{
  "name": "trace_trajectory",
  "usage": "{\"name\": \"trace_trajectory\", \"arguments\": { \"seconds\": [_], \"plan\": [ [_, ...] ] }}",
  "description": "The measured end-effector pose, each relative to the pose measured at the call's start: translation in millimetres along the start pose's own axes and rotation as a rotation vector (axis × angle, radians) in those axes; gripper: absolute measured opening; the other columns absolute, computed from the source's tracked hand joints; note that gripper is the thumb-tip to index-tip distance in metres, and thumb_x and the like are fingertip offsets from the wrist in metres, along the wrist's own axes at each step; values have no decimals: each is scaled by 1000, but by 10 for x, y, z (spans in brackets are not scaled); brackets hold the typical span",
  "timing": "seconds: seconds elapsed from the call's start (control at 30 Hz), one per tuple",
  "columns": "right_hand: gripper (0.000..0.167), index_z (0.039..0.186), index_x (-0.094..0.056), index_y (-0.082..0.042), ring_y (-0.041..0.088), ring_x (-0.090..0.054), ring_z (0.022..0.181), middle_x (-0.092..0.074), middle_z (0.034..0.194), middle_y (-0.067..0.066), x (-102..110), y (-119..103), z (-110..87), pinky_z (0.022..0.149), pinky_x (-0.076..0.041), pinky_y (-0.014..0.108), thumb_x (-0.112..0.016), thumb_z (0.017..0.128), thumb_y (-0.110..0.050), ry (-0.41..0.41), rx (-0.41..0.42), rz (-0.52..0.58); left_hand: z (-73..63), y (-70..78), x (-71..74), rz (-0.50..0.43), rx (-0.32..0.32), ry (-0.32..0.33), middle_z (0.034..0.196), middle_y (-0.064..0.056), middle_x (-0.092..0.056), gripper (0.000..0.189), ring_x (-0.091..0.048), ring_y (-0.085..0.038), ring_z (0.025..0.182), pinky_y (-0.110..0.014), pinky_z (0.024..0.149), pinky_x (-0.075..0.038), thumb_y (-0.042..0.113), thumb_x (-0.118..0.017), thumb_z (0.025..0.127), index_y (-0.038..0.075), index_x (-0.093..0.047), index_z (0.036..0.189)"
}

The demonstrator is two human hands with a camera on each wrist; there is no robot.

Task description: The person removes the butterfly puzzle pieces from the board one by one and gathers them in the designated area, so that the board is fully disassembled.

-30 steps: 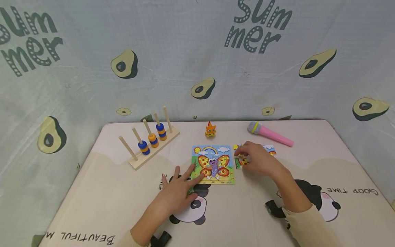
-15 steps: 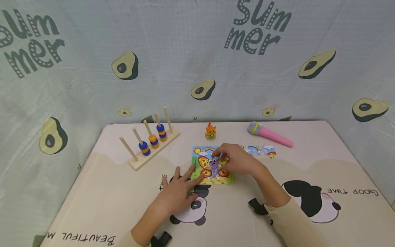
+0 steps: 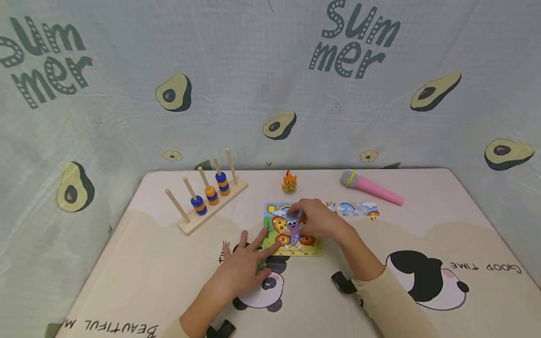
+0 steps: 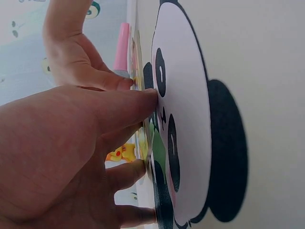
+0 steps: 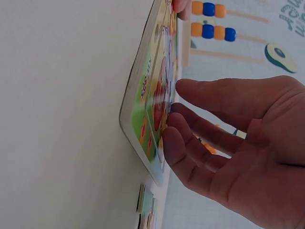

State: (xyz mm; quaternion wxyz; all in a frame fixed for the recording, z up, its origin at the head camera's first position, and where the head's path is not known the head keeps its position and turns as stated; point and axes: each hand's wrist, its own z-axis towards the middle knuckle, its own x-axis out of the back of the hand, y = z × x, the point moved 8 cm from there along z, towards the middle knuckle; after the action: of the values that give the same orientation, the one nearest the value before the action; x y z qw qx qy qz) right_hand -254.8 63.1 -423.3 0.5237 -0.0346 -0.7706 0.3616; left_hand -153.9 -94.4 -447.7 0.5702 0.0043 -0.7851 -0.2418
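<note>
A butterfly jigsaw puzzle board [image 3: 310, 252] lies flat at mid-table. My left hand [image 3: 242, 270] rests on its left edge with the fingers spread; its thumb touches the table below the board. Over the upper right of the butterfly, my right hand [image 3: 319, 218] brings thumb and fingertips together around a small pale puzzle piece, mostly hidden by the fingers. The right wrist view has these fingertips right at the face of the board [image 5: 143, 126]. A few loose puzzle pieces [image 3: 349, 209] lie right of the board, partly hidden behind the right hand.
A wooden peg rack [image 3: 194, 227] with blue and orange rings stands back left. An orange toy figure [image 3: 289, 181] sits behind the board. At the back right lies a pink toy microphone [image 3: 376, 190]. The patterned tablecloth [image 3: 169, 272] ends at a cloth backdrop [image 3: 228, 84].
My right hand has moved left from the loose pieces onto the board, carrying a small piece, then shifted slightly farther left. The left hand stays where it was.
</note>
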Motion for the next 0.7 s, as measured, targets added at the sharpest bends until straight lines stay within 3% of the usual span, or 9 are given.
{"name": "trace_trajectory", "arguments": {
  "seconds": [0.43, 0.57, 0.7],
  "plan": [
    [44, 125, -72, -10, 22, -59, 97, -68, 121, 7, -37, 25, 10, 81, -56, 32, -75, 84, 4, -4, -12, -1, 10, -22, -26, -14, -3, 0, 173, -3, -28, 58, -23, -59, 153, -92, 104, -14, 39, -71, 98, 39, -53, 153],
    [44, 125, -72, -12, 23, -58, 99, -68, 124, 7, -33, 30, 5, 82, -55, 33, -72, 85, 6, -4, -4, 8, 65, -98, -114, 1, -17, 22, 174, -2, -25, 60, -22, -60, 152, -93, 102, -13, 41, -70, 98, 45, -48, 154],
    [47, 126, -72, -12, 23, -58, 101, -67, 128, 7, -41, 41, 8, 83, -54, 34, -70, 84, 8, -9, 7, 16, 65, -92, -112, 4, -23, 26, 174, -1, -25, 60, -23, -60, 152, -93, 102, -13, 42, -69, 99, 46, -47, 154]
  ]
}}
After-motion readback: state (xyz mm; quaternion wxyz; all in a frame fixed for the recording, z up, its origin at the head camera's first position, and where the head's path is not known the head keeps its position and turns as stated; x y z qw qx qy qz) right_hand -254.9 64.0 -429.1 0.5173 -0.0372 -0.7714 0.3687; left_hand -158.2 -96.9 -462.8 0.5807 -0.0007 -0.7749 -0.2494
